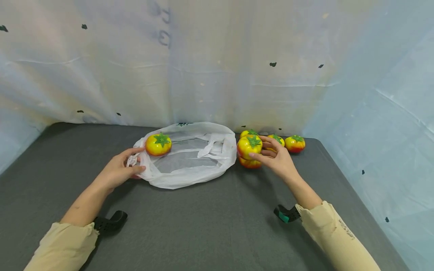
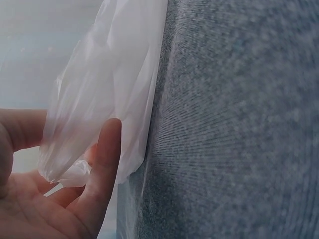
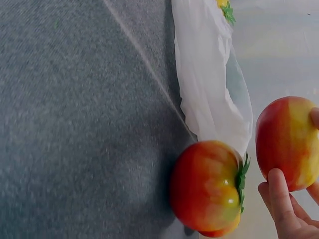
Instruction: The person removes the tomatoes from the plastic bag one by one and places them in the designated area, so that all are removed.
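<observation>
Glossy tomato-shaped fruit in yellow blending to red, capped by a green star-shaped leaf (image 1: 249,147), is held clear of the table at the right end of a thin, crinkled white plastic bag (image 1: 193,180). Its rounded skin is smooth, slightly squat in form. The right hand (image 1: 279,162) grasps it, thumb on the near side and bent fingers round the far side, the wrist angled inward and the forearm slanting up from the lower right. Directly below sits a matching red-and-yellow fruit (image 3: 204,186), just beside the bag's end. The bag lies with its mouth spread into a wide oval, its film semi-translucent and softly folded, a loose, twisted strip of handle (image 1: 211,146) across the opening. A second yellow-red fruit (image 1: 158,145) shows at the left end of that mouth. The left hand (image 1: 118,169) pinches the bag's gathered left edge between thumb and fingers, its forearm slanting up from the lower left. Beyond the right hand are a partly hidden fruit (image 1: 276,139) and a fully visible rightmost fruit (image 1: 295,144); another fruit (image 1: 248,132) peeks from behind the held one. Beneath everything spreads a dark grey, finely ribbed tabletop (image 1: 203,226), backed by wrinkled, pale plastic sheeting (image 1: 210,64).
</observation>
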`<state>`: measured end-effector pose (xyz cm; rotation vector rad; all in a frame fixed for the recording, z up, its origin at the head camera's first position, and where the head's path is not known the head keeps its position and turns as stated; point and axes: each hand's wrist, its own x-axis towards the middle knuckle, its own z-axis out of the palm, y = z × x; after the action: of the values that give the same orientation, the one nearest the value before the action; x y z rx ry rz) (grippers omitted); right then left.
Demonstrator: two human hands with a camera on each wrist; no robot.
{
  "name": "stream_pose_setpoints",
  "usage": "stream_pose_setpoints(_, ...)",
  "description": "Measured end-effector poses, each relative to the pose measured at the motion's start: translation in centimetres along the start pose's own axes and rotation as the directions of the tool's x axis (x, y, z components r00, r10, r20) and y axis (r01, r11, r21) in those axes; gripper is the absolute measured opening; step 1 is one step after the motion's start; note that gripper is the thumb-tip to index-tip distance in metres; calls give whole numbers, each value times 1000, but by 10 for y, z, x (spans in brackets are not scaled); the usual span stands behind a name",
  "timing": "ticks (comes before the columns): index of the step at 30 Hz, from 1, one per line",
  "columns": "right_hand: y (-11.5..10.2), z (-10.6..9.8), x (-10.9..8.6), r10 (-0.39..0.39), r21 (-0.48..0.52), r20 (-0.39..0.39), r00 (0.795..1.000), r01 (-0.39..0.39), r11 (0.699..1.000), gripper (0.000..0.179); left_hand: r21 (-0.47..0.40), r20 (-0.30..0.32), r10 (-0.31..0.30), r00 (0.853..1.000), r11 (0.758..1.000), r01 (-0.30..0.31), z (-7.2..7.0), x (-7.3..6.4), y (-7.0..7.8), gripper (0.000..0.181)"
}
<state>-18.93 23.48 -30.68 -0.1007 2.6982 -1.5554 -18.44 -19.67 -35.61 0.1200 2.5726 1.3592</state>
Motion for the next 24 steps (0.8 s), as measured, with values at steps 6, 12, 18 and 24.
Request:
stream_pose_setpoints(6,-1,-8,-3,16,-4,-17,1000,-16,1000,70,-6,-16,12,1000,1000,-12,0,0,-1,69)
stream_pose_setpoints(12,4,-17,-5,35,-16,-39,999,-36,999,71,2,-19,1,1000,1000,-1,-1,0,-1,69)
stream_pose_setpoints(18,9,-26,-6,38,-41,-52,998,-40,998,72,18,-37,-7,999,1000,8,-1,0,-1,69)
stream_pose_setpoints(24,14,-31,-7,47,-75,-65,997,-52,996,73,23,-40,-7,999,1000,8,-1,-1,1,69)
